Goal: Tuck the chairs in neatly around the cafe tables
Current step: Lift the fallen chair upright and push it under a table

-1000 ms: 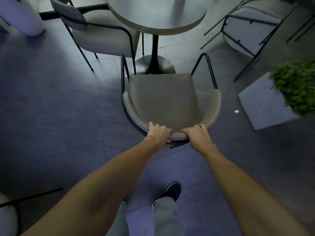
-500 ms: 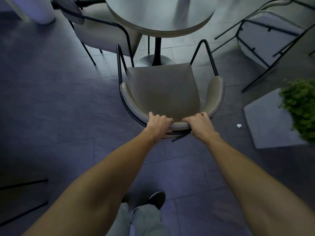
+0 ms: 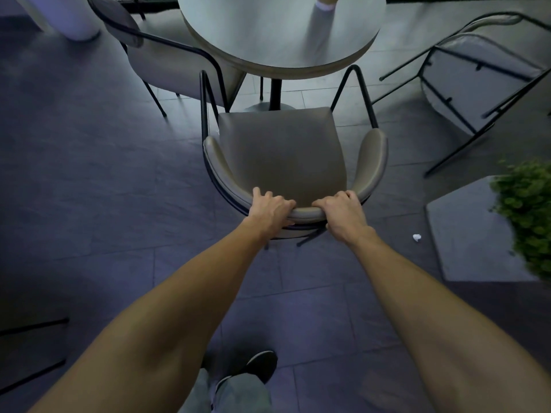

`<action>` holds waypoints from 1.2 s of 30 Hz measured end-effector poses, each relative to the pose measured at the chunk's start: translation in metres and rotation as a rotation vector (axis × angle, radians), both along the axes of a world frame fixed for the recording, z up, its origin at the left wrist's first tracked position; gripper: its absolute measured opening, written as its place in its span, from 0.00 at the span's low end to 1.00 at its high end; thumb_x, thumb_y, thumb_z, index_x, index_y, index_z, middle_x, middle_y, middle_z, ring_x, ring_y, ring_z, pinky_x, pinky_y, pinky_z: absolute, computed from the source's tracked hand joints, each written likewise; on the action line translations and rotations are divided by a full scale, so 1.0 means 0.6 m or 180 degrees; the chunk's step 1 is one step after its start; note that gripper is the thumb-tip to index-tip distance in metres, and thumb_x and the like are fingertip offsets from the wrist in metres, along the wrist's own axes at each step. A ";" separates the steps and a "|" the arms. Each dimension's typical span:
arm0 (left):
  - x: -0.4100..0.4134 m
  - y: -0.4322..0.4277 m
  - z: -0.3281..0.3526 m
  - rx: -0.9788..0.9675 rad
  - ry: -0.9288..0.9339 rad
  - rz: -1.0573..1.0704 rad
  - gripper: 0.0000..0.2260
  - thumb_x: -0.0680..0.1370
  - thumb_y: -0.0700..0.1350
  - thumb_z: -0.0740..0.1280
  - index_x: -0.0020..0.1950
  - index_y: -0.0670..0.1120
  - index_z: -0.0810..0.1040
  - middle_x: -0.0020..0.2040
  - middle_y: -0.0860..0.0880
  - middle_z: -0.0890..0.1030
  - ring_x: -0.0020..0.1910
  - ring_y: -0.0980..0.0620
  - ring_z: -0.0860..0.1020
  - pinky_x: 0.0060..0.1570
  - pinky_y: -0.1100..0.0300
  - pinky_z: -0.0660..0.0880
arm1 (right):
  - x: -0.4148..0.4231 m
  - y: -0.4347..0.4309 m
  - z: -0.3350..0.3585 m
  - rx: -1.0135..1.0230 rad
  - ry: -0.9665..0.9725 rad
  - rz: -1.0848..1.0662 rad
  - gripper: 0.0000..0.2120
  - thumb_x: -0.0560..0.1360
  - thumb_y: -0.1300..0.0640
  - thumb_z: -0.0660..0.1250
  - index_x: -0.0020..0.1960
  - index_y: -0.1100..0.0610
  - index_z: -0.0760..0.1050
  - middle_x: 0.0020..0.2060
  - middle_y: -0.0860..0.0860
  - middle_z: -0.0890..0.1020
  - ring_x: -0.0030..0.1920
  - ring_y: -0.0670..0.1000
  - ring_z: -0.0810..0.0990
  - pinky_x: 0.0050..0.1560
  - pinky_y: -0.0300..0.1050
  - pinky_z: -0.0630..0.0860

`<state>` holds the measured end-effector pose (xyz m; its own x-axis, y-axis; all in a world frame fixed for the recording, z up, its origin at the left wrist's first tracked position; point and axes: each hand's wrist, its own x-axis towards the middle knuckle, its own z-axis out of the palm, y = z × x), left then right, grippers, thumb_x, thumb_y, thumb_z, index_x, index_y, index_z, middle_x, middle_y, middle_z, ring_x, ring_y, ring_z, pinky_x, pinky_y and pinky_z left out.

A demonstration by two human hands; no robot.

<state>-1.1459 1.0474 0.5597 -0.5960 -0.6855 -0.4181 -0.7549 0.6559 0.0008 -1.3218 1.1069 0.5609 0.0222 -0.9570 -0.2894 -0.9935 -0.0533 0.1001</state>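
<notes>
On one chair, two hands

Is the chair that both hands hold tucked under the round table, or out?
Out. The whole seat of the chair shows in front of the round table. The left hand and right hand grip its backrest.

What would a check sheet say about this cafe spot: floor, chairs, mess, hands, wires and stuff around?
Surface: dark tiled floor; round table with a blurred white thing on top.
Job's things: armchair faces the table, seat mostly outside the tabletop; second chair at the table's left; third chair stands apart on the right.
Clutter: small white scrap on the floor.
Grippers: left hand and right hand both grip the armchair's backrest.
Cables: nothing seen.
Surroundings: green plant, grey block, white column.
</notes>
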 end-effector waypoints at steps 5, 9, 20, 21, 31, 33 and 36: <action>-0.010 -0.023 -0.005 -0.0103 0.0030 -0.0200 0.15 0.80 0.59 0.62 0.59 0.51 0.73 0.55 0.48 0.81 0.55 0.43 0.76 0.56 0.44 0.64 | -0.012 -0.020 -0.006 0.0003 -0.0014 -0.0040 0.22 0.73 0.60 0.67 0.64 0.43 0.75 0.57 0.47 0.82 0.56 0.55 0.76 0.62 0.51 0.66; -0.012 -0.029 -0.009 -0.0036 0.0029 -0.0279 0.16 0.80 0.60 0.62 0.62 0.51 0.72 0.57 0.48 0.80 0.57 0.42 0.75 0.56 0.43 0.65 | -0.012 -0.024 -0.007 0.0089 -0.0033 -0.0078 0.23 0.72 0.59 0.69 0.66 0.43 0.74 0.58 0.47 0.80 0.58 0.56 0.74 0.63 0.52 0.65; 0.007 -0.010 -0.009 -0.0240 0.0444 -0.0287 0.18 0.78 0.61 0.62 0.60 0.50 0.73 0.53 0.48 0.80 0.53 0.44 0.76 0.55 0.48 0.65 | 0.007 -0.012 -0.010 -0.0071 0.0106 -0.0319 0.17 0.72 0.60 0.67 0.61 0.51 0.75 0.56 0.51 0.80 0.58 0.57 0.75 0.65 0.52 0.64; 0.011 -0.006 -0.007 -0.0191 0.0466 -0.0284 0.19 0.78 0.61 0.62 0.61 0.50 0.72 0.54 0.48 0.79 0.54 0.44 0.76 0.55 0.48 0.65 | 0.012 -0.010 -0.006 -0.0016 0.0131 -0.0334 0.18 0.72 0.59 0.67 0.61 0.52 0.75 0.56 0.52 0.81 0.58 0.57 0.75 0.66 0.52 0.64; 0.013 -0.016 0.090 0.0107 0.0511 -0.0004 0.18 0.82 0.57 0.57 0.66 0.48 0.72 0.60 0.45 0.77 0.59 0.42 0.76 0.59 0.44 0.69 | 0.050 -0.028 0.099 0.0423 -0.0100 -0.0175 0.18 0.74 0.54 0.65 0.64 0.53 0.74 0.60 0.54 0.78 0.62 0.59 0.73 0.62 0.56 0.69; -0.007 -0.034 0.127 -0.0100 0.0596 -0.0005 0.17 0.82 0.57 0.57 0.65 0.49 0.71 0.61 0.45 0.77 0.59 0.41 0.76 0.58 0.44 0.68 | 0.031 -0.049 0.137 0.0234 -0.0058 -0.0042 0.16 0.75 0.54 0.63 0.61 0.54 0.75 0.59 0.55 0.78 0.61 0.59 0.73 0.60 0.56 0.70; -0.046 -0.080 0.188 -0.0357 0.0813 -0.0022 0.17 0.82 0.57 0.56 0.64 0.48 0.71 0.61 0.44 0.77 0.59 0.41 0.75 0.58 0.44 0.68 | -0.015 -0.097 0.200 -0.0105 -0.0045 -0.0096 0.14 0.76 0.54 0.62 0.60 0.54 0.75 0.58 0.55 0.78 0.60 0.59 0.73 0.60 0.55 0.70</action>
